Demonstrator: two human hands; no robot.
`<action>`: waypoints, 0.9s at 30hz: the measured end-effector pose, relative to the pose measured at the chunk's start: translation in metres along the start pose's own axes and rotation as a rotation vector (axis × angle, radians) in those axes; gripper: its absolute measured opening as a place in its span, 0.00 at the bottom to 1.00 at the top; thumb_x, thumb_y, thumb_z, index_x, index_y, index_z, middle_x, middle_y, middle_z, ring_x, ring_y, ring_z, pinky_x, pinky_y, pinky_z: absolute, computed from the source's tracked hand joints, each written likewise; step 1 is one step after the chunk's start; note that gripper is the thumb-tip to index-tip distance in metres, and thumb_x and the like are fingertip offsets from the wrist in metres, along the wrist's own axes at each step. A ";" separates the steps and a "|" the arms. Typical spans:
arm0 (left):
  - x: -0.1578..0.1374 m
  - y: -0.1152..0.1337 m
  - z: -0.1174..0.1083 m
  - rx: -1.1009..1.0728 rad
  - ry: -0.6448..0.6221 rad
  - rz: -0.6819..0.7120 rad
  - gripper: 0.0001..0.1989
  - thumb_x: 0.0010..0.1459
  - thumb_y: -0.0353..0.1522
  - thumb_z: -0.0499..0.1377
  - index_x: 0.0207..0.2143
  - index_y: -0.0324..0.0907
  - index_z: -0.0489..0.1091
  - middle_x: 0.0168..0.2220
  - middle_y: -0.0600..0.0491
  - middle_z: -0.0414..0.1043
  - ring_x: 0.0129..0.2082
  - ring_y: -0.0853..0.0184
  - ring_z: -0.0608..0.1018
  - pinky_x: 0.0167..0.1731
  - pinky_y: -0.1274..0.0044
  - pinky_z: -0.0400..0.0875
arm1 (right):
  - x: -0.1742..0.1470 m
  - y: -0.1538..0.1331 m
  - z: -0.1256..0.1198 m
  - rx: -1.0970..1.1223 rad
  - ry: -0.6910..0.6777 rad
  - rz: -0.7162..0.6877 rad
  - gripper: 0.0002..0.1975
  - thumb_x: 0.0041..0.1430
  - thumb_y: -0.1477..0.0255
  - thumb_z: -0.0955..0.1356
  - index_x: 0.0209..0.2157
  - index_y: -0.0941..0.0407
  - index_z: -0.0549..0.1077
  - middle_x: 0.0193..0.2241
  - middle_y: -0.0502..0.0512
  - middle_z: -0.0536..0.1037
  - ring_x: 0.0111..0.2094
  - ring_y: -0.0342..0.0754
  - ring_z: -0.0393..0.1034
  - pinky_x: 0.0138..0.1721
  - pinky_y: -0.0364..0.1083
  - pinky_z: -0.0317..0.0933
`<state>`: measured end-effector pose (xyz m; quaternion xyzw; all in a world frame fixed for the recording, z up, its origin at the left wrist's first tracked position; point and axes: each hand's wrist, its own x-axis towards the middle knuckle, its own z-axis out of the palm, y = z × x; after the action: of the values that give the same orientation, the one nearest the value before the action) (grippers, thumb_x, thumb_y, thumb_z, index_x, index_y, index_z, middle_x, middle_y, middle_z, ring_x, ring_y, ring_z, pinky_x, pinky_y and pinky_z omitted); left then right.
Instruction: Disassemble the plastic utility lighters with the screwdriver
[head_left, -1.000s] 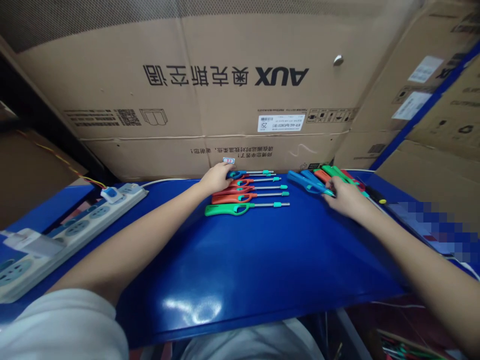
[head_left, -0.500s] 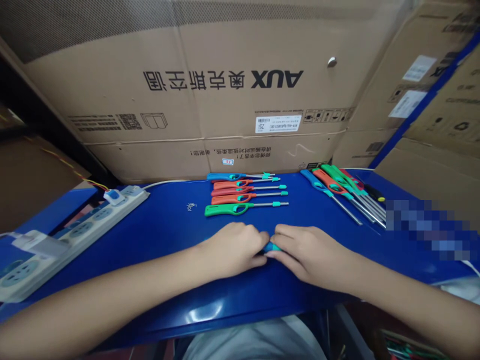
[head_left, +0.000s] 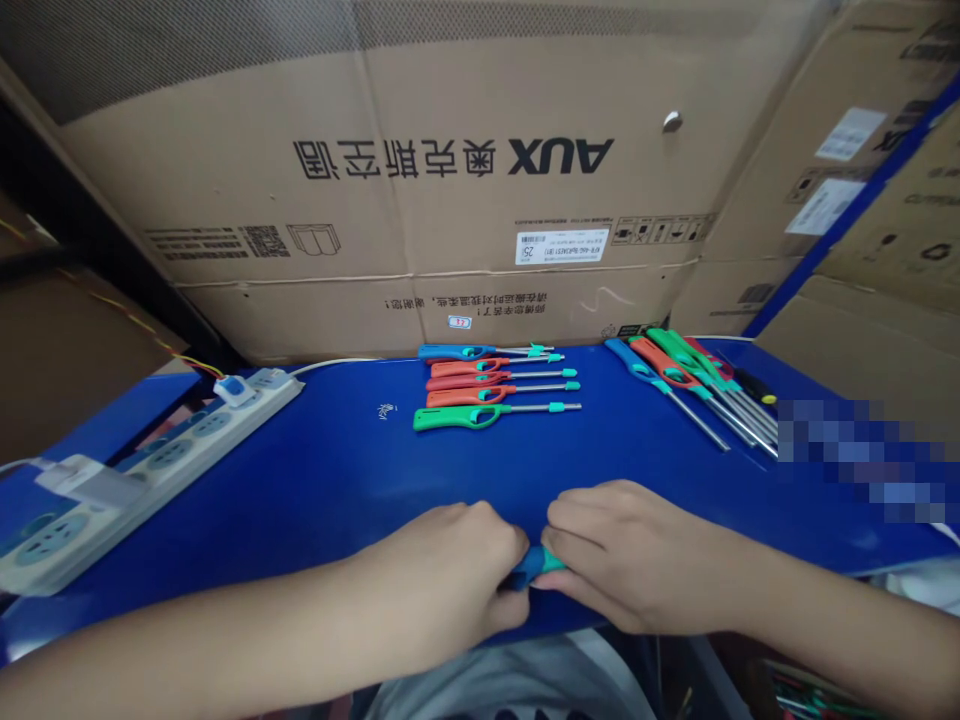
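Near the front edge of the blue table, my left hand [head_left: 469,570] is closed around the blue body of a lighter [head_left: 529,568]. My right hand [head_left: 622,555] pinches its teal end from the other side, and most of the lighter is hidden by my fingers. Beyond my hands, several long-nosed lighters lie in a stacked row, the nearest being a green lighter [head_left: 457,416] with a teal piece on its metal tube. To the right, more lighters fan out, among them a blue lighter [head_left: 634,362] whose metal tube is bare.
A white power strip [head_left: 176,455] with plugs runs along the left side of the blue table [head_left: 337,470]. Large cardboard [head_left: 420,220] walls the back. A black-and-yellow handle [head_left: 754,387] lies by the right-hand lighters. A pixelated patch covers the far right.
Both my hands have come closer to my body and the table's front edge, still holding the blue lighter between them. More of its blue part shows now.
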<state>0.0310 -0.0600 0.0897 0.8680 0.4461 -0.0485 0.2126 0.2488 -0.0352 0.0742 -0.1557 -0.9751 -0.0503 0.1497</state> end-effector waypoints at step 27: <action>0.039 -0.080 -0.026 0.204 0.351 0.224 0.21 0.63 0.34 0.63 0.58 0.46 0.70 0.42 0.53 0.79 0.38 0.64 0.81 0.33 0.78 0.69 | -0.032 0.082 -0.003 0.428 -0.158 0.370 0.19 0.74 0.60 0.59 0.35 0.56 0.72 0.32 0.53 0.73 0.33 0.45 0.68 0.38 0.45 0.61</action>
<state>-0.0115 0.0211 0.0762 0.9243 0.3696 0.0821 0.0471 0.3052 0.0325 0.0715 -0.2989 -0.9273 0.1971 0.1094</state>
